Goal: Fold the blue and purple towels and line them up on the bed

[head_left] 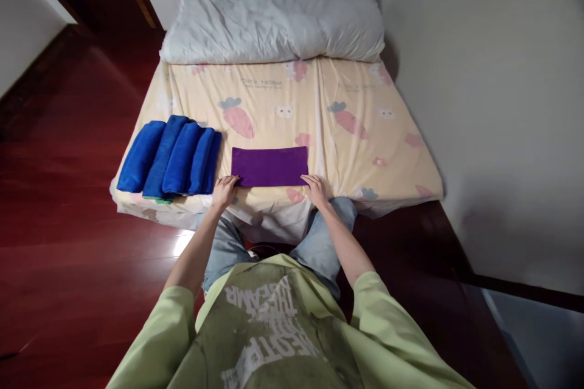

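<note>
A purple towel [270, 167] lies flat on the bed as a neat, wide rectangle. At its near left corner, my left hand [224, 191] has thumb and fingers closed on the edge. My right hand [316, 189] pinches the near right corner in the same way. To the left of the purple towel, close to my left hand, several blue folded towels [180, 158] lie side by side, overlapping one another. A bit of green shows under their near edge.
The bed [387, 161] has a pale yellow sheet printed with carrots and rabbits. A bulky white quilt [278, 9] is heaped across its far end. A light wall [493, 103] stands to the right, and dark red floor [68, 225] extends at the left.
</note>
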A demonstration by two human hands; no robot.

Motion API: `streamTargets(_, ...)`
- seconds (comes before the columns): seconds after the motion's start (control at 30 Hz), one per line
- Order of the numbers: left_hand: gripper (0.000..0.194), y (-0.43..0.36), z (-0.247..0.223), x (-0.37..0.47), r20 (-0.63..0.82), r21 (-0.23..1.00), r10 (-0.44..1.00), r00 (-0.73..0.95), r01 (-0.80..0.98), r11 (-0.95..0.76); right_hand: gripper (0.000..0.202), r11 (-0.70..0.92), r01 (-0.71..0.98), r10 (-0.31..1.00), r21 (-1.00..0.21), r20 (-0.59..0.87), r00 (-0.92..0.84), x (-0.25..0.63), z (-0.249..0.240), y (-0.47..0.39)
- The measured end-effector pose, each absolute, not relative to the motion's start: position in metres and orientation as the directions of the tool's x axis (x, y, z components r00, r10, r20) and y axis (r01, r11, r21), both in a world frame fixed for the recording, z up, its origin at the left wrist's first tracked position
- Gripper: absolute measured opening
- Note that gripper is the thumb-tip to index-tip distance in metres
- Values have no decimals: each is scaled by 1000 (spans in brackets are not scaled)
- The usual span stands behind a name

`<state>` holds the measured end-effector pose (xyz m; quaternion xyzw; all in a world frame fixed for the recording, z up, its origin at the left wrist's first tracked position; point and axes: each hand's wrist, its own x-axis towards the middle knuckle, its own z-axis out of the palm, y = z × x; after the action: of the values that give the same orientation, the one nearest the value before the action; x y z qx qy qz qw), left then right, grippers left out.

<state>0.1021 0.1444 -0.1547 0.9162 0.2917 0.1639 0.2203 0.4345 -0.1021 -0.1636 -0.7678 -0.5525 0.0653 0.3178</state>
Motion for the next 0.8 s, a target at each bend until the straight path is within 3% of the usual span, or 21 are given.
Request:
streamTargets(0.2, 57, 138, -158, 74, 145, 592, 541, 828, 366, -718, 55, -118, 798, 899, -591, 278, 339, 429, -172, -129)
streamTargets(0.4, 48, 125, -182, 75, 179, 782, 735, 654, 359, -510, 54, -149, 705, 848, -693, 277, 451, 417, -183, -134)
streamTargets(0.57, 34, 126, -184, 77, 147, 832, 788, 598, 356, -426, 44, -204, 612, 804, -764, 227, 550, 419, -183, -129)
streamTargets(0.8, 37, 128, -185, 78, 92, 900, 845, 526, 319, -297, 28, -302, 406, 653, -863, 123, 747, 419, -190, -123)
